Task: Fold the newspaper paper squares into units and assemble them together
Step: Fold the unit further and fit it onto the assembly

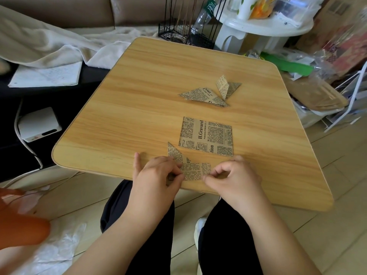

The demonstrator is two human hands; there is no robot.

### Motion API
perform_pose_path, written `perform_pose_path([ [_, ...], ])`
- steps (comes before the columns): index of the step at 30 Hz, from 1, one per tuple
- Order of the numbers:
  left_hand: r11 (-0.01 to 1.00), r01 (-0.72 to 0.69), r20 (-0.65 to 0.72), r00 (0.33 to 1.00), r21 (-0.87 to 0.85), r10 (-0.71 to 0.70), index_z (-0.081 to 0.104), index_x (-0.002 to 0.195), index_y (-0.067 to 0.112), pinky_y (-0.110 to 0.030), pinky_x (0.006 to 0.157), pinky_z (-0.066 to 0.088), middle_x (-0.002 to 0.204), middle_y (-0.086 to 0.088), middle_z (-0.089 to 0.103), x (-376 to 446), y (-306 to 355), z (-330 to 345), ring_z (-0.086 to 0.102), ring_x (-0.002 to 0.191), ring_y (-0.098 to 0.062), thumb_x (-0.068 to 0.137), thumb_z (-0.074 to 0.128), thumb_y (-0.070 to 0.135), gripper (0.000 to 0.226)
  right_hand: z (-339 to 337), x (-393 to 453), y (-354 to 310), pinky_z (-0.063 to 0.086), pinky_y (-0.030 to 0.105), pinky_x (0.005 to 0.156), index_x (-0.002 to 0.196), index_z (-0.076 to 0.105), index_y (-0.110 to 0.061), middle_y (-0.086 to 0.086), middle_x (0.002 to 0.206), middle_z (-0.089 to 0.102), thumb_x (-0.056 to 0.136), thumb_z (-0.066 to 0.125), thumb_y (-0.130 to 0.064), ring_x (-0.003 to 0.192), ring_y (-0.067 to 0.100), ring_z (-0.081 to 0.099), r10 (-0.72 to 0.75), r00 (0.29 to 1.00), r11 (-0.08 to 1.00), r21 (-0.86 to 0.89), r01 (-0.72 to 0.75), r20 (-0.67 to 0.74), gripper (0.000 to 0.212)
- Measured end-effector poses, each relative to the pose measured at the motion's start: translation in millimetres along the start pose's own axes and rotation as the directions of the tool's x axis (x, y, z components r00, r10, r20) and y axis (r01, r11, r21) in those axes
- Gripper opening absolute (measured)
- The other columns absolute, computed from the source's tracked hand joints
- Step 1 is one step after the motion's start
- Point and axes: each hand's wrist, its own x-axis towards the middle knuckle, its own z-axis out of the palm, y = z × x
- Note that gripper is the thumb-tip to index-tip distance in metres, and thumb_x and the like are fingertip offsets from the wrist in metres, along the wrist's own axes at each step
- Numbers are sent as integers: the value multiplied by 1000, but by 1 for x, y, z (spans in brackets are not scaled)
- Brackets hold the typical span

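A single head-worn wide-angle camera looks forward and steeply down from above the seated person, close over the near edge of the desk; its outer margins appear bent and slightly blurred.

Your light wood-grain table fills the centre. At 10 o'clock, a cream blanket over a brown sofa, with a handwritten white sheet below it. At 9, a white plastic box. At 12, a black wire rack; at 1, a white plastic stool. At 8, an orange blur you can't identify.
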Motion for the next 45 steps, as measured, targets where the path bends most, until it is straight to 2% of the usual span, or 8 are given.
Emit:
perform_pose_path([
  [5, 999, 35, 10, 999, -6, -35, 64, 65, 22, -49, 110, 4, 87, 23, 61, 0, 2, -1, 51, 100, 2, 69, 79, 8, 21, -13, 3, 10, 35, 41, 100, 56, 60, -34, -18, 89, 47, 68, 79, -43, 105, 15, 48, 25, 998, 1000, -18, -24, 51, 24],
  [10, 998, 58, 30, 998, -11, -57, 65, 63, 20, -48, 109, 3, 84, 23, 60, 4, 4, -3, 50, 99, 2, 69, 79, 7, 19, -14, 1, 11, 38, 37, 93, 56, 58, -31, -13, 82, 53, 67, 79, -28, 97, 15, 54, -87, 993, 994, 66, 92, -79, 24],
  [15, 995, 98, 135, 986, -21, -94, 70, 68, 21, -45, 114, -1, 86, 23, 60, 13, 11, -12, 55, 96, 3, 71, 76, 10, 13, 16, -10, -8, 41, 45, 90, 58, 49, -37, -13, 81, 48, 69, 75, -36, 87, 11, 51, -243, 968, 967, 58, 246, -55, 28],
  [19, 991, 117, 135, 983, 61, -125, 70, 69, 25, -45, 114, -3, 90, 18, 55, 10, 17, -8, 55, 100, -7, 67, 77, 19, 9, 25, -6, -11, 36, 37, 88, 55, 46, -36, -11, 78, 48, 66, 77, -43, 88, 13, 52, -183, 980, 982, 35, 186, -77, 33],
  [26, 935, 293, 67, 948, 201, -312, 64, 63, 40, -38, 110, 0, 106, 17, 35, 11, 18, -8, 24, 115, -12, 64, 75, 44, 12, 21, -4, -9, 33, 39, 94, 56, 50, -34, -13, 85, 49, 68, 76, -48, 100, 11, 50, -160, 986, 987, 13, 161, -35, 32],
  [38, 871, 440, 59, 885, 221, -462, 59, 60, 41, -31, 104, 1, 110, 21, 37, 13, 7, -32, 23, 121, -10, 68, 73, 37, 17, 19, -5, -12, 30, 36, 95, 58, 51, -34, -15, 86, 47, 71, 75, -46, 103, 10, 47, -146, 989, 989, 22, 146, -13, 30],
  [41, 860, 460, 64, 873, 222, -484, 58, 58, 42, -35, 107, 2, 109, 20, 37, 14, 11, -32, 25, 122, -11, 70, 73, 33, 20, 18, -5, -12, 26, 34, 93, 58, 51, -34, -15, 87, 47, 72, 75, -46, 105, 10, 46, -138, 990, 990, 32, 138, -5, 30],
  [45, 886, 414, -79, 910, 209, -406, 63, 64, 43, -47, 110, -1, 106, 20, 36, 16, 22, -24, 24, 125, -16, 71, 68, 17, 28, 19, -7, -13, 23, 32, 87, 59, 51, -34, -16, 86, 45, 71, 74, -45, 104, 8, 44, -138, 990, 990, 24, 139, -22, 28],
])
